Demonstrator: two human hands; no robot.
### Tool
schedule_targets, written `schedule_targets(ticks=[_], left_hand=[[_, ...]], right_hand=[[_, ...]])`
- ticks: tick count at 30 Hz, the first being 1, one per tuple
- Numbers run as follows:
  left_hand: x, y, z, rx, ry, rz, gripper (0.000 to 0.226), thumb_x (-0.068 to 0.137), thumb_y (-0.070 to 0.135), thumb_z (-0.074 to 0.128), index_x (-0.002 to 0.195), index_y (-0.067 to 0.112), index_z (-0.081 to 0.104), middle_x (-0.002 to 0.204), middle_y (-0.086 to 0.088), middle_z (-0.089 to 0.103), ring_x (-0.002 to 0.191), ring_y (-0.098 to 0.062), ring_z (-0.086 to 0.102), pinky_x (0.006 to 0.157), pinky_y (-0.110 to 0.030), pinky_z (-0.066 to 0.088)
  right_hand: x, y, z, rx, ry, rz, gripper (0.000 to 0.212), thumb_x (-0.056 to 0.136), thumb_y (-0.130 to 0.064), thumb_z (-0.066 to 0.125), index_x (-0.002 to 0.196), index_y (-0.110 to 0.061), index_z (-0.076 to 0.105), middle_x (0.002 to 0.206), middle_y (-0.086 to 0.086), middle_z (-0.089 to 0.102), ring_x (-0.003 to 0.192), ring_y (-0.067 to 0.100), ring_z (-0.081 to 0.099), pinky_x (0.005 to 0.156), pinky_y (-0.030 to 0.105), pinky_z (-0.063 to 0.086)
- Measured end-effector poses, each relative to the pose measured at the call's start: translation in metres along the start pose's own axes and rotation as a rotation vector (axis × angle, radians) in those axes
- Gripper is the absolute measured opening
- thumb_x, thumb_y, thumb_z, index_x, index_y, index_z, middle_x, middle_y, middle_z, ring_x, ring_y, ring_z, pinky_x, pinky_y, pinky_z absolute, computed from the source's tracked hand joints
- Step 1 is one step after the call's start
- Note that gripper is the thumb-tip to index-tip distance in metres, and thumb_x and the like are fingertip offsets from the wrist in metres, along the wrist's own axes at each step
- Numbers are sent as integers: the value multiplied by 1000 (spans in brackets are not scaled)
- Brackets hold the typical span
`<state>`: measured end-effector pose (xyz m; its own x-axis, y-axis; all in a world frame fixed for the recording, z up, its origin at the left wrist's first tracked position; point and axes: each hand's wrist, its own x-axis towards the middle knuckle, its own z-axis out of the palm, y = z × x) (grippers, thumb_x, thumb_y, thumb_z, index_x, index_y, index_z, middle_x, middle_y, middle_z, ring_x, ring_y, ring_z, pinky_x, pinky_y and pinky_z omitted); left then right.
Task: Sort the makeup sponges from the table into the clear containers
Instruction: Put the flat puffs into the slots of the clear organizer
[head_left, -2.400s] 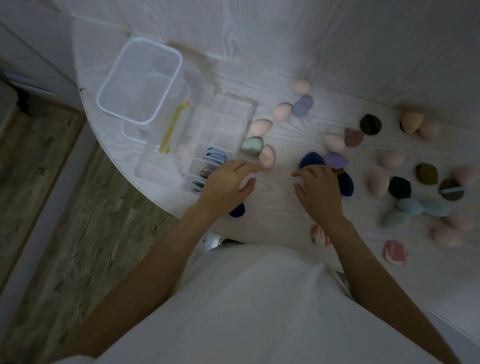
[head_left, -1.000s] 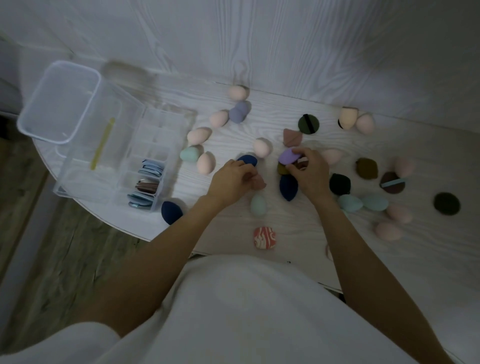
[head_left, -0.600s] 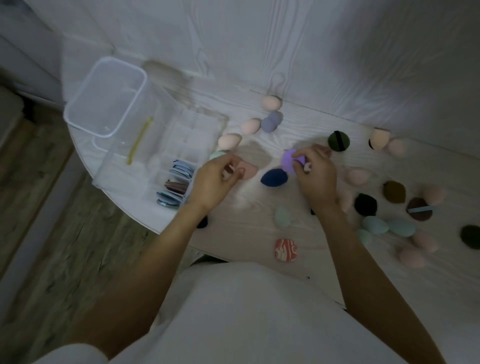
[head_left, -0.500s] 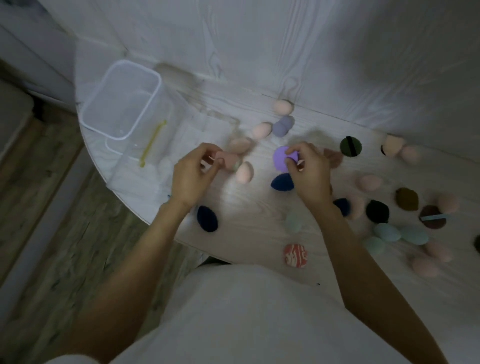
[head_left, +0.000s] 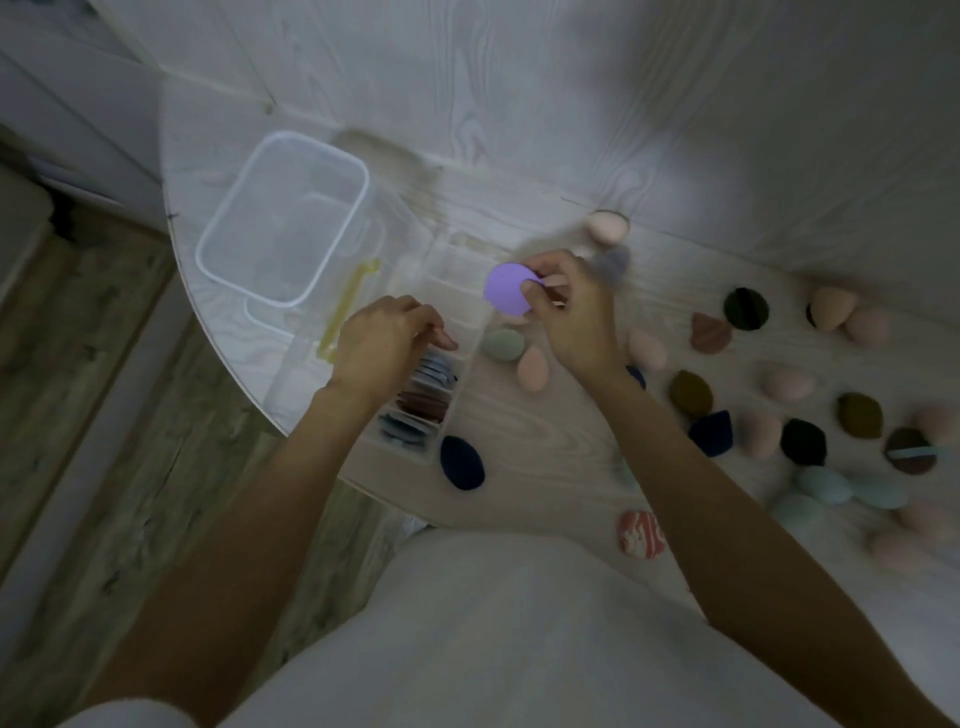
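1. Hands first: I see the right hand (head_left: 569, 317) pinching a flat purple sponge (head_left: 508, 289) between thumb and fingers, holding it above the divided clear organizer (head_left: 457, 291).
2. The left hand (head_left: 387, 345) hovers just left of the right one, over the nearer compartments of the organizer. Its fingers are loosely curled, and I cannot see anything between them.
3. Under the left hand, the near compartments contain stacked flat puffs: blue-grey ones (head_left: 435, 371), brown ones (head_left: 423, 405), and more blue-grey ones (head_left: 408, 431) closest to me.
4. Left of the left hand stands a tall clear container (head_left: 283, 215), with a yellow strip (head_left: 348, 309) beside it.
5. Just below the right hand lie a pale green sponge (head_left: 503, 345) and a peach sponge (head_left: 532, 370), touching the table (head_left: 545, 447).
6. A navy sponge (head_left: 461, 462) lies near the closest corner of the organizer.
7. Right of the right hand, many sponges are scattered: pink, olive, black, teal; one red marbled sponge (head_left: 640, 534) lies near my body.
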<state>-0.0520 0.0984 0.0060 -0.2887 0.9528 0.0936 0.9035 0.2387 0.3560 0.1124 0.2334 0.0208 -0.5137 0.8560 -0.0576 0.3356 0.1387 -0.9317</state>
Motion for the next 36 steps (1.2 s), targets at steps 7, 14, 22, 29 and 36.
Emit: schedule_targets(ticks=[7, 14, 22, 29, 36], left_hand=[[-7, -11, 5, 103, -141, 105, 17, 86, 20, 61, 99, 14, 71, 89, -8, 72, 75, -30, 65, 73, -34, 45], [-11, -11, 10, 103, -108, 109, 8, 79, 16, 69, 86, 19, 72, 78, -3, 71, 67, -27, 63, 71, -33, 45], [-9, -11, 10, 66, -89, 110, 13, 77, 16, 72, 89, 17, 73, 84, -5, 72, 73, -29, 64, 70, -32, 46], [-17, -5, 12, 78, -59, 97, 17, 78, 13, 68, 95, 15, 71, 86, -7, 71, 76, -30, 63, 70, -35, 47], [-20, -3, 14, 76, -45, 77, 17, 78, 13, 66, 94, 13, 71, 95, -7, 69, 86, -31, 62, 72, -37, 47]], right_hand=[[16, -5, 46, -478, -85, -252, 7, 78, -8, 65, 85, -10, 64, 83, 5, 66, 76, 21, 59, 66, 31, 41], [15, 5, 67, -760, -173, -358, 20, 83, -32, 65, 77, -15, 73, 67, 5, 68, 77, 25, 54, 71, 30, 30], [16, -2, 58, -851, -355, -352, 24, 94, -19, 50, 107, -22, 70, 101, 1, 70, 98, 23, 48, 78, 26, 26], [4, 2, 59, -775, -238, -291, 29, 92, -11, 48, 114, -12, 66, 93, 13, 71, 98, 29, 56, 86, 34, 35], [-6, 10, 47, -633, -261, -324, 25, 84, -4, 52, 102, -7, 69, 91, 10, 71, 91, 31, 57, 79, 42, 46]])
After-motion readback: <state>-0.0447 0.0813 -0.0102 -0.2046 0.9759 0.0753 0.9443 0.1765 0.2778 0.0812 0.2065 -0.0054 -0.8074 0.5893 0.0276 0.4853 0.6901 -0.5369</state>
